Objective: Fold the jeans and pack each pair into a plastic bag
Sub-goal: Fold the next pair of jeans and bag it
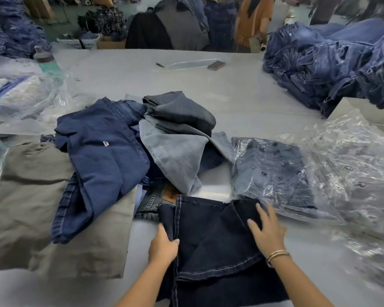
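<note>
No text or label here is legible.

The table [208, 85] is pale grey. The jeans [213, 240] nearest the camera are very dark navy with white seam stitching. Left of them lies a mid-blue pair [102, 156] bearing a small red and white tag, over an olive-grey garment [31, 196]. Behind sit a faded light-blue pair [173, 156] and a charcoal pair [182, 111]. The clear plastic bag [273, 173] shows dark print marks. A gold bangle [277, 254] circles one wrist
</note>
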Action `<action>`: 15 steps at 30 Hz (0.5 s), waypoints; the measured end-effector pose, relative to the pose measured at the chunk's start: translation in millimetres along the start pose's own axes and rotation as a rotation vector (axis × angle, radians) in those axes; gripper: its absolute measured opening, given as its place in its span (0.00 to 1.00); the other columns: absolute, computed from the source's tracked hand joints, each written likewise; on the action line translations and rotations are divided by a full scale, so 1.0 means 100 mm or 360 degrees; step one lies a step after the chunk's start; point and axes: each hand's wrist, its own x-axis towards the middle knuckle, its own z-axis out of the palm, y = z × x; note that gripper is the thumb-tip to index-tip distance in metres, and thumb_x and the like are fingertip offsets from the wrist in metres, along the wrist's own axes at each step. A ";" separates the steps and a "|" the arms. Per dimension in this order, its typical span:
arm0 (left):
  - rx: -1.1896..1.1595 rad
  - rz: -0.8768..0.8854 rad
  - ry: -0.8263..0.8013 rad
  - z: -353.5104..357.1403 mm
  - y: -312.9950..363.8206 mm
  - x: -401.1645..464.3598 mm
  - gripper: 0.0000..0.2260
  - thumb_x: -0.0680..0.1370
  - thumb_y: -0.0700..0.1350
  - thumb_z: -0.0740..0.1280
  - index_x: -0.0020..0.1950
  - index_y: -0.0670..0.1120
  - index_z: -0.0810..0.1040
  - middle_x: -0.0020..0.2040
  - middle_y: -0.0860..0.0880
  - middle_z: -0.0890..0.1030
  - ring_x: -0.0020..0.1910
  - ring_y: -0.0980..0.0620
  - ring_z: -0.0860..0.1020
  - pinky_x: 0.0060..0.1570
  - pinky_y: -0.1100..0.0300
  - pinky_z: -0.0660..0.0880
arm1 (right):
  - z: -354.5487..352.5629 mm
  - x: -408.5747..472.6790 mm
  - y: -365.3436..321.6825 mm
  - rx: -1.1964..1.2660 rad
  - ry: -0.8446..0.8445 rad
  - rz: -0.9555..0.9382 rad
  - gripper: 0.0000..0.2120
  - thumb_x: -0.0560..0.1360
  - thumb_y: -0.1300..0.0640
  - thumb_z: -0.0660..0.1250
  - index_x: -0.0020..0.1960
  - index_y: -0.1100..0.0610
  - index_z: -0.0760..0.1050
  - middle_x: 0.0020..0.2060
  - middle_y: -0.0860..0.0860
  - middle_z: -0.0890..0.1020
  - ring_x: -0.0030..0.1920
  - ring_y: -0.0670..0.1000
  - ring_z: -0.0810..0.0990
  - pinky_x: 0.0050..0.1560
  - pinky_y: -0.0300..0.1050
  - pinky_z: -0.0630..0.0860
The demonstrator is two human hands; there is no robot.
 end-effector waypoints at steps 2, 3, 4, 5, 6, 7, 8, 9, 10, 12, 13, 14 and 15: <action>0.0000 0.0023 -0.0016 -0.02 0.00 -0.01 0.30 0.77 0.46 0.67 0.75 0.47 0.58 0.65 0.44 0.76 0.62 0.42 0.75 0.60 0.51 0.73 | 0.06 -0.31 0.02 0.0057 -0.0072 -0.0090 0.21 0.76 0.51 0.66 0.68 0.52 0.72 0.76 0.52 0.57 0.75 0.55 0.57 0.72 0.56 0.49; 0.0013 0.0044 -0.0023 -0.04 0.00 -0.02 0.30 0.77 0.47 0.68 0.75 0.46 0.58 0.65 0.44 0.76 0.62 0.42 0.75 0.60 0.51 0.73 | 0.08 -0.44 0.03 0.0073 -0.0041 -0.0114 0.18 0.75 0.51 0.68 0.64 0.54 0.76 0.74 0.52 0.61 0.73 0.56 0.60 0.71 0.53 0.53; 0.0023 0.0070 -0.0023 -0.07 0.00 -0.04 0.31 0.77 0.47 0.68 0.75 0.45 0.57 0.65 0.44 0.75 0.62 0.42 0.75 0.59 0.51 0.73 | 0.09 -0.56 0.04 0.0048 0.0016 -0.0101 0.17 0.74 0.49 0.69 0.60 0.55 0.79 0.72 0.52 0.65 0.70 0.56 0.63 0.70 0.52 0.57; 0.0028 0.0110 -0.0011 -0.09 0.00 -0.06 0.32 0.76 0.47 0.69 0.75 0.45 0.56 0.67 0.43 0.74 0.63 0.42 0.74 0.60 0.51 0.73 | 0.08 -0.64 0.02 -0.0034 0.0061 -0.0053 0.16 0.73 0.46 0.69 0.57 0.55 0.80 0.69 0.51 0.68 0.68 0.55 0.64 0.67 0.52 0.60; 0.0043 0.0164 0.0023 -0.10 -0.02 -0.09 0.35 0.76 0.48 0.69 0.76 0.45 0.54 0.69 0.43 0.71 0.65 0.42 0.72 0.61 0.51 0.72 | 0.06 -0.68 -0.02 -0.0160 0.0065 0.0004 0.17 0.73 0.43 0.69 0.55 0.53 0.80 0.65 0.49 0.70 0.66 0.54 0.65 0.65 0.52 0.62; 0.0092 0.0232 0.0079 -0.10 -0.04 -0.14 0.38 0.76 0.49 0.70 0.77 0.45 0.51 0.71 0.43 0.67 0.67 0.43 0.69 0.62 0.51 0.70 | 0.04 -0.70 -0.08 -0.0306 0.0023 0.0050 0.18 0.73 0.41 0.67 0.55 0.52 0.80 0.62 0.47 0.72 0.64 0.53 0.66 0.63 0.52 0.63; 0.0175 0.0303 0.0137 -0.09 -0.06 -0.21 0.40 0.76 0.52 0.69 0.78 0.45 0.48 0.73 0.43 0.64 0.70 0.43 0.66 0.64 0.51 0.68 | 0.02 -0.70 -0.16 -0.0412 -0.0038 0.0084 0.17 0.74 0.41 0.66 0.55 0.51 0.79 0.58 0.47 0.74 0.63 0.53 0.67 0.61 0.51 0.63; 0.0253 0.0379 0.0178 -0.07 -0.10 -0.29 0.41 0.75 0.57 0.68 0.79 0.46 0.46 0.74 0.44 0.61 0.71 0.44 0.63 0.65 0.51 0.66 | -0.02 -0.69 -0.24 -0.0408 -0.0105 0.0114 0.14 0.75 0.42 0.65 0.52 0.51 0.79 0.53 0.48 0.76 0.61 0.54 0.69 0.59 0.50 0.64; 0.0277 0.0445 0.0180 -0.04 -0.14 -0.37 0.42 0.75 0.61 0.66 0.79 0.47 0.44 0.74 0.44 0.58 0.72 0.45 0.61 0.66 0.51 0.65 | -0.08 -0.67 -0.32 -0.0210 -0.0149 0.0143 0.11 0.75 0.46 0.65 0.46 0.52 0.78 0.46 0.50 0.78 0.57 0.57 0.73 0.55 0.50 0.66; 0.0170 0.0493 0.0094 0.00 -0.26 -0.51 0.42 0.75 0.63 0.64 0.79 0.50 0.44 0.75 0.46 0.57 0.72 0.46 0.62 0.64 0.53 0.66 | -0.18 -0.68 -0.53 0.0620 -0.0177 0.0106 0.11 0.76 0.54 0.66 0.37 0.57 0.76 0.35 0.53 0.80 0.45 0.57 0.80 0.47 0.49 0.72; 0.0106 0.0473 0.0062 0.00 -0.32 -0.54 0.40 0.76 0.62 0.64 0.79 0.52 0.44 0.74 0.46 0.59 0.70 0.46 0.65 0.62 0.54 0.67 | -0.19 -0.67 -0.68 0.0947 -0.0171 0.0040 0.10 0.76 0.56 0.66 0.36 0.57 0.78 0.34 0.50 0.81 0.40 0.51 0.81 0.44 0.45 0.75; 0.0070 0.0419 0.0038 -0.03 -0.38 -0.55 0.38 0.77 0.59 0.64 0.79 0.53 0.45 0.73 0.45 0.64 0.68 0.44 0.68 0.60 0.54 0.68 | -0.16 -0.64 -0.84 0.1131 -0.0219 -0.0062 0.10 0.76 0.57 0.66 0.37 0.53 0.79 0.34 0.44 0.82 0.38 0.43 0.80 0.43 0.38 0.76; 0.0040 0.0349 0.0010 -0.06 -0.44 -0.55 0.37 0.78 0.54 0.65 0.79 0.53 0.46 0.71 0.44 0.68 0.66 0.42 0.71 0.58 0.54 0.69 | -0.12 -0.62 -1.02 0.1192 -0.0349 -0.0147 0.09 0.77 0.58 0.65 0.40 0.51 0.80 0.38 0.41 0.82 0.37 0.36 0.78 0.42 0.30 0.74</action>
